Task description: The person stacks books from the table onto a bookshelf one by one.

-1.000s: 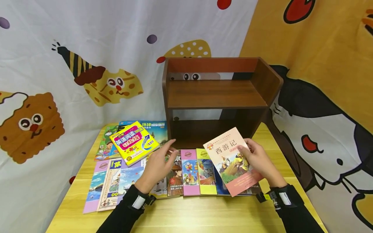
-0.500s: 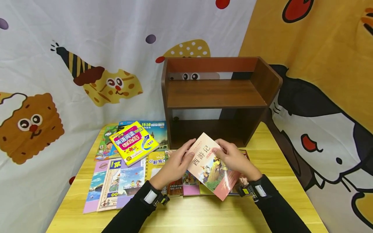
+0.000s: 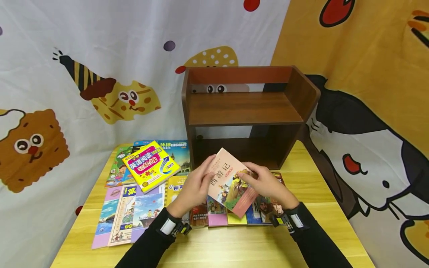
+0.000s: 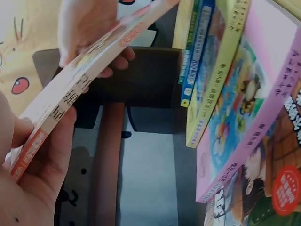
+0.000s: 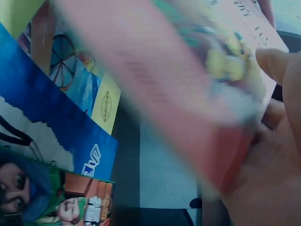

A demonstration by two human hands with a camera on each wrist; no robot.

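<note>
A pink paperback book (image 3: 231, 186) with a figure scene on its cover is held tilted above a row of books, in front of the bookshelf. My left hand (image 3: 191, 189) grips its left edge; the left wrist view shows thumb and fingers on either side of the spine (image 4: 70, 96). My right hand (image 3: 270, 187) pinches the opposite edge, its thumb on the cover. In the right wrist view the book's cover (image 5: 155, 84) is blurred. Beneath lie a purple-edged book (image 3: 218, 219), a yellow book (image 3: 236, 219) and a blue book (image 3: 252, 216), partly hidden by the held book and hands.
A brown two-tier bookshelf (image 3: 246, 108) stands at the back of the wooden table (image 3: 207, 249). Left of the hands lie more books, with a bright yellow workbook (image 3: 152, 167) on top. A printed curtain (image 3: 134, 37) hangs behind.
The right hand has carried the pink book leftward, and the left hand has come to grip its left edge. Over the last half second both hands and book shifted slightly left.
</note>
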